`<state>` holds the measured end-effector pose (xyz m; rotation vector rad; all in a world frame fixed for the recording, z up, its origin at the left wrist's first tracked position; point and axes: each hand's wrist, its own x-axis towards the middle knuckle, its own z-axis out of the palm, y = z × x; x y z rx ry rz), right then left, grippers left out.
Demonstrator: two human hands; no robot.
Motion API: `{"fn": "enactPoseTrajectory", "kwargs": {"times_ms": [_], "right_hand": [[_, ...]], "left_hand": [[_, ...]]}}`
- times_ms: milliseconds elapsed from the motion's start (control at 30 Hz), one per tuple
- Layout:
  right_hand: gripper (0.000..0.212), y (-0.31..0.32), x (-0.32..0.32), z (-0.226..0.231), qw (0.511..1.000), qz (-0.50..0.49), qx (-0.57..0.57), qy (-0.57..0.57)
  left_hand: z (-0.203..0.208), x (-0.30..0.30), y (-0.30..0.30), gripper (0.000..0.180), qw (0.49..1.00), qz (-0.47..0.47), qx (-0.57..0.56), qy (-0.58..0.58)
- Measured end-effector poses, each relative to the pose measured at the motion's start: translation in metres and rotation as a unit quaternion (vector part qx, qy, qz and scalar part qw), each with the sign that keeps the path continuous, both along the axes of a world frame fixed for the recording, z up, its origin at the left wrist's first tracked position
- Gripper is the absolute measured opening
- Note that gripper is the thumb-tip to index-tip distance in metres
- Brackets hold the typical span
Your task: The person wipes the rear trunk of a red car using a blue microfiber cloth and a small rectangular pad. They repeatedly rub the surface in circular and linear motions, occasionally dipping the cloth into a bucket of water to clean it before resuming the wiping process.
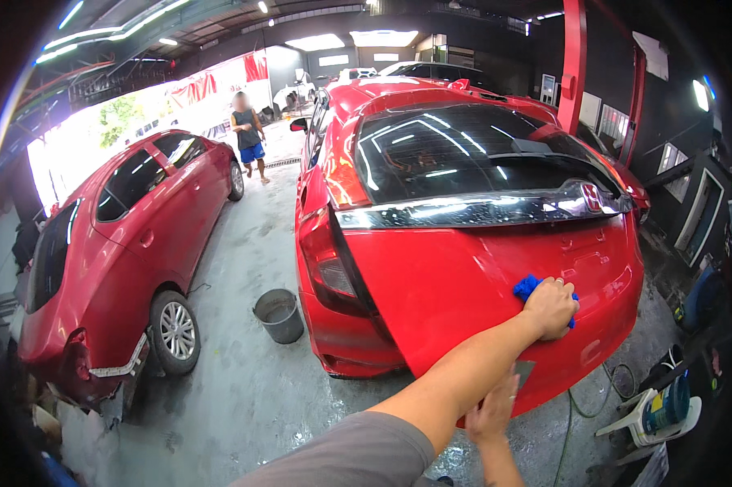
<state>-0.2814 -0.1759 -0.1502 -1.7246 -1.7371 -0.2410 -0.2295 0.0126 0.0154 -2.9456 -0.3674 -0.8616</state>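
My left hand (552, 308) is closed over a crumpled blue cloth (527, 286) and presses it against the red tailgate (455, 284) of a hatchback. My left arm reaches across from the lower left in a grey sleeve. Lower down, partly behind that forearm, my right hand (493, 408) is close to the tailgate's lower part. A thin, flat grey piece (524, 372) shows at its fingertips, seemingly held there; its kind is unclear. Above the cloth runs a wet, shiny chrome trim strip (463, 213), below the dark rear window (471, 150).
A dark bucket (279, 316) stands on the wet grey floor, between the hatchback and a red sedan (139, 243) with a damaged rear. A person (247, 134) is farther back. At right are a white plastic stool (652, 422) with a tub on it, and a hose (573, 422).
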Motion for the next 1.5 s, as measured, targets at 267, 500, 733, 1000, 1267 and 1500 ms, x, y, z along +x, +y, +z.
{"fn": "enactPoseTrajectory", "kwargs": {"times_ms": [267, 500, 733, 1000, 1267, 1500], "right_hand": [[0.082, 0.043, 0.253, 0.011, 0.986, -0.127, 0.091, 0.065], [0.078, 0.040, 0.250, 0.001, 0.984, -0.121, 0.113, 0.058], [0.087, 0.033, 0.262, 0.003, 0.984, -0.117, 0.119, 0.066], [0.108, 0.013, 0.132, 0.020, 0.990, 0.138, 0.040, 0.015], [0.092, 0.056, 0.349, 0.037, 0.978, -0.169, 0.119, 0.005], [0.104, 0.023, 0.166, 0.021, 0.996, 0.059, 0.070, 0.009]], "left_hand": [[-0.008, 0.038, -0.013, 0.040, 0.995, 0.027, 0.013, -0.095], [-0.009, 0.037, -0.022, 0.052, 0.993, 0.069, 0.044, -0.086], [-0.006, 0.029, -0.061, 0.061, 0.982, 0.186, -0.001, -0.030], [0.018, 0.088, -0.001, 0.034, 0.984, 0.163, 0.037, -0.069], [0.066, 0.115, -0.018, 0.040, 0.984, 0.171, 0.014, -0.054], [0.007, 0.066, 0.014, 0.029, 0.973, 0.108, 0.180, -0.094]]}}
